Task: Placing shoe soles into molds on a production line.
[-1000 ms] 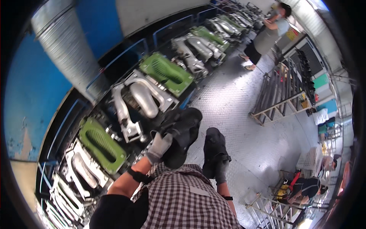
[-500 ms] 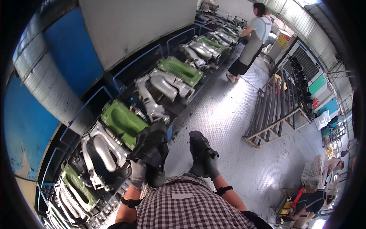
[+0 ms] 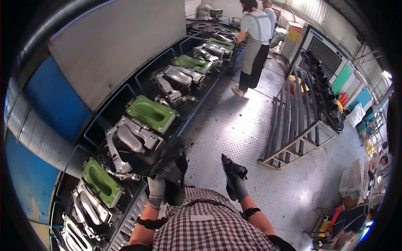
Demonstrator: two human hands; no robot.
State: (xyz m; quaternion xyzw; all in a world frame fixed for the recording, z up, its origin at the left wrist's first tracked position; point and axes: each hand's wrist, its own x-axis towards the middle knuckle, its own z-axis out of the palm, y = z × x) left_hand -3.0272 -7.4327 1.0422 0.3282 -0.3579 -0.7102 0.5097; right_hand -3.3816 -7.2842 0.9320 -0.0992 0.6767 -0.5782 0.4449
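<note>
My left hand [image 3: 156, 189], in a grey glove, is closed on a black shoe [image 3: 171, 165]. A second dark piece seems to hang beside it, though the two are hard to tell apart. Away to the right, my right hand [image 3: 240, 187], also gloved in grey, grips another black shoe [image 3: 230, 172] that points up and away from me. Dark bands circle both wrists. Nearest the left hand stands an opened shoe mould with a silver foot-shaped core [image 3: 129, 138] and a green sole-shaped half [image 3: 151, 113]. Another green mould half [image 3: 102, 182] lies closer to me.
Several moulds run along the conveyor line [image 3: 197, 106] on the left, with blue rails. A co-worker [image 3: 253, 46] stands beside it farther on, another person behind. On the right, a metal rack [image 3: 293, 125] holds black shoes [image 3: 320, 79]. White crates [image 3: 351, 178] and people are at far right.
My view has shifted, and the moulds and the co-worker appear farther left. The right hand's shoe has turned to a narrower, side-on view. Both hands keep their hold.
</note>
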